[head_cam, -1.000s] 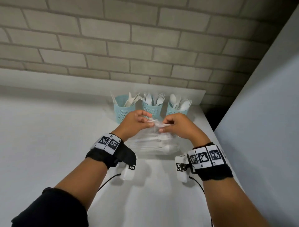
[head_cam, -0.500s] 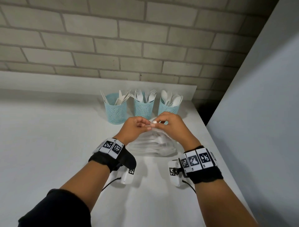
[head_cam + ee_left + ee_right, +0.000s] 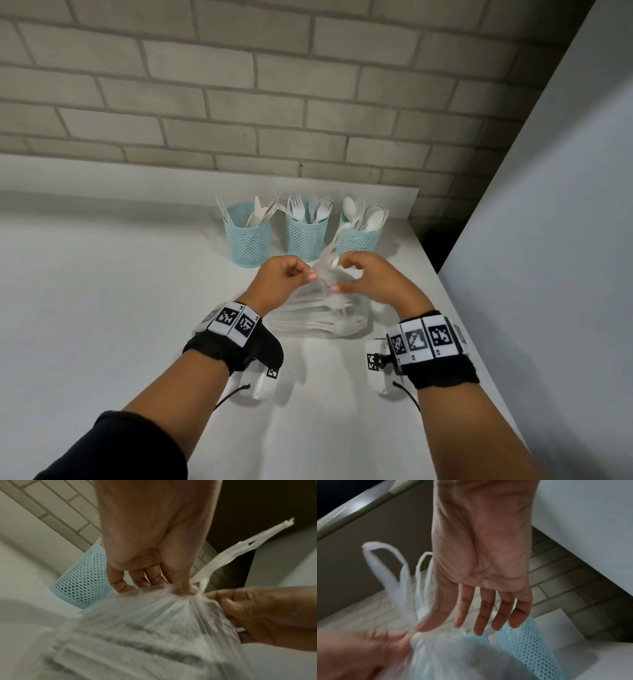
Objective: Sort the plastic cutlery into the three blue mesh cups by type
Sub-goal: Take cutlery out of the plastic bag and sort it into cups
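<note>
**Knot on the cutlery bag being worked open**

L to R: the left hand (image 3: 286, 286) is pinching the gathered neck of the clear plastic bag (image 3: 318, 317), thumb + fingertips clamped on the film right at the knot (image 3: 199, 593). In the left wrist view the other fingers are curling onto the bag top beside it. The bag's tied handles (image 3: 397, 577) are sticking up and away from the grip, toward the cups.

The right hand (image 3: 371, 282) is sitting on the other side of the knot, just beside it. In the right wrist view its four fingers are hanging fairly straight; the thumb is touching the film at the knot. Whether it's really pinching, can't tell – blurred.

Cutlery to sort is lying below both grips, inside the bag on the white counter (image 3: 102, 308), long axes running roughly L–R. Beyond the grips, three blue mesh cups: knife cup (image 3: 247, 240), fork cup (image 3: 306, 236), spoon cup (image 3: 359, 240), all already holding pieces.

Judgement: next move turns on the knot being betw. the two hands, about equally near each. Left prob. anchoring the neck while right is tugging a loop up and out. Risk: thin film tearing.
</note>
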`<move>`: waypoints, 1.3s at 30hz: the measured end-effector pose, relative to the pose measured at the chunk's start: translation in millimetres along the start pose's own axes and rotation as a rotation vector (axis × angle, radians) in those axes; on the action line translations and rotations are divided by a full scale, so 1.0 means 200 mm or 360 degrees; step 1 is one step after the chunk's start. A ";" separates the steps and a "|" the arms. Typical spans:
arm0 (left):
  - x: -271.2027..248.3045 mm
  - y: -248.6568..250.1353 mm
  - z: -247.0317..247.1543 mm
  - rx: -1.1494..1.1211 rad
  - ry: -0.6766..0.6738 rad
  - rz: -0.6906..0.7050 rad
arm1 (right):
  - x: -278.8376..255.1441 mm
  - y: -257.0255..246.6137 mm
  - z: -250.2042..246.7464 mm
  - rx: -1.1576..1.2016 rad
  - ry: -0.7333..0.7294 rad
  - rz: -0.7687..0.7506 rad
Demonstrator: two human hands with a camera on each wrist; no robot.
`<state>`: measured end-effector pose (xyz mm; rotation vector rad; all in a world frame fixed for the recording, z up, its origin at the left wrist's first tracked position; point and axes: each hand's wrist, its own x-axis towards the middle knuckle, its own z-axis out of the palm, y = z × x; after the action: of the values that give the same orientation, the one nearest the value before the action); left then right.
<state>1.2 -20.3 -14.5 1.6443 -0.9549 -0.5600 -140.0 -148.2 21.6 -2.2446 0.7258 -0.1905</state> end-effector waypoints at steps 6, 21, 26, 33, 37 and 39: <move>-0.01 0.00 -0.02 0.0167 -0.0005 -0.0004 | 0.05 0.01 0.11 -0.0128 0.0272 -0.0063; -0.10 0.10 -0.12 -0.0075 0.0066 -0.0034 | 0.01 0.02 0.11 0.0484 0.0319 -0.0340; -0.11 0.13 -0.08 -0.0090 0.0038 -0.0002 | 0.00 -0.05 0.13 0.0718 0.0317 -0.0284; -0.11 0.16 -0.15 -0.0399 0.0043 -0.0032 | -0.03 -0.05 0.08 0.0999 0.0502 -0.0214; -0.10 0.24 -0.10 -0.0399 0.0003 0.0020 | 0.00 -0.15 0.12 0.1098 0.0513 -0.0230; -0.10 0.28 -0.14 -0.0473 0.0090 0.0015 | 0.00 -0.16 0.07 0.1224 0.0621 -0.0285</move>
<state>-4.7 7.6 44.4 1.3815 -0.7957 -0.6143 -121.3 -120.7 34.5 -1.5345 0.5183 -0.8585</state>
